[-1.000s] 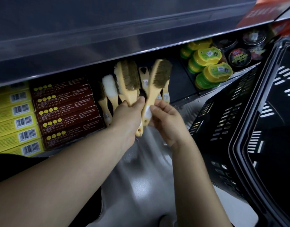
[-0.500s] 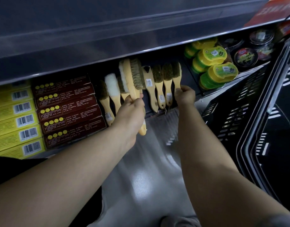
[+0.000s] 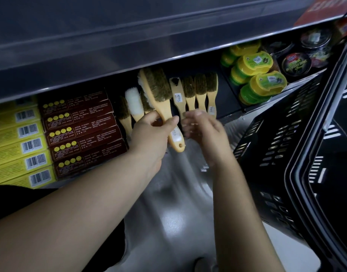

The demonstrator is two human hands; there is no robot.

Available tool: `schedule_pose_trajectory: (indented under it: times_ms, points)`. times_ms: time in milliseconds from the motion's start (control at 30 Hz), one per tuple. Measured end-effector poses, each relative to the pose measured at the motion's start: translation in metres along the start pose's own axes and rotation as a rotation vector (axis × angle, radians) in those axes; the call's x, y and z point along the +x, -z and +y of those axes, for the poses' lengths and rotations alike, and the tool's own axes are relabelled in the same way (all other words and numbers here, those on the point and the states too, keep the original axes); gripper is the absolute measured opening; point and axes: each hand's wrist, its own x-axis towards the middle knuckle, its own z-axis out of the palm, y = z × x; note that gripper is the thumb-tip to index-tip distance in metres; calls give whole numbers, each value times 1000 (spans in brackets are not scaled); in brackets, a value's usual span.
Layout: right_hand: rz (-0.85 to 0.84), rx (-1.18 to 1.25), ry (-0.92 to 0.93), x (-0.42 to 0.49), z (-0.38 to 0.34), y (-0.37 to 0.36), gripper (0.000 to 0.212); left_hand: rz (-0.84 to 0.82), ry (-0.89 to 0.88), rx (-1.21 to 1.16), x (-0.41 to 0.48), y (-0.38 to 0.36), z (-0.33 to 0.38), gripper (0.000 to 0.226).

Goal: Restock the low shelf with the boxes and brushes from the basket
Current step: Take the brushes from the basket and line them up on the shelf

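Both forearms reach forward and down. The right hand [image 3: 204,132], blurred, has drawn back from the low shelf [image 3: 226,101] empty, fingers loose. Its brush [image 3: 211,89] now stands at the right end of the row, so one more is stocked. The left hand [image 3: 153,132] grips the remaining brushes [image 3: 157,91] by their handles, bristles up against the shelf front, ready for the next pick.

Shop, rows of barcoded boxes [image 3: 19,146], polish tins [image 3: 295,62], black shopping basket [image 3: 282,154]
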Motion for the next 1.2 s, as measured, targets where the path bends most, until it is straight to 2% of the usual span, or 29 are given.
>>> schedule_pose_trajectory:
  times_ms: [67, 133, 200, 267, 367, 467, 567, 667, 767, 833, 900, 1000, 1100, 1200]
  points:
    - [-193, 61, -19, -20, -6, -10, 15, -6, 9, 1, 1, 0, 0, 10]
    - [-226, 107, -40, -27, -6, -14, 23, -34, 21, 2, 1, 0, -1, 7]
    - [-185, 174, -99, -24, -5, -13, 28, -42, 28, -4, 2, -2, -2, 11]
    - [-40, 269, -147, -12, -3, -7, 24, -23, 0, 26, 1, -4, -1, 20]
    - [307, 293, -137, 18, 0, 4, 18, -15, -34, 76, 1, -4, 0, 18]
    - [647, 127, -100, 54, 7, 23, 18, -27, -45, 76, 0, -2, -1, 13]
    - [822, -113, -115, 83, 14, 40, 27, -33, -43, 107, 0, -2, -2, 10]
    - [837, -190, -152, 102, 19, 52, 29, -40, -39, 111, 1, 0, -4, 12]
    - [767, -234, -192, 113, 19, 58, 29, -47, -39, 124, 0, 0, -4, 13]
    - [750, -182, -204, 114, 14, 53, 27, -56, -38, 127, -2, -1, -4, 13]
    - [779, -170, -230, 114, 12, 49, 25, -57, -35, 128, -4, -3, -4, 11]
    - [837, -325, -290, 108, 10, 47, 30, -63, -45, 139, -8, -6, -3, 12]
    - [826, -306, -205, 97, -1, 37, 35, -100, -59, 140, -13, -11, -2, 12]
    - [766, -275, -23, 69, -20, 18, 36, -136, -122, 180, -21, -18, 2, 16]
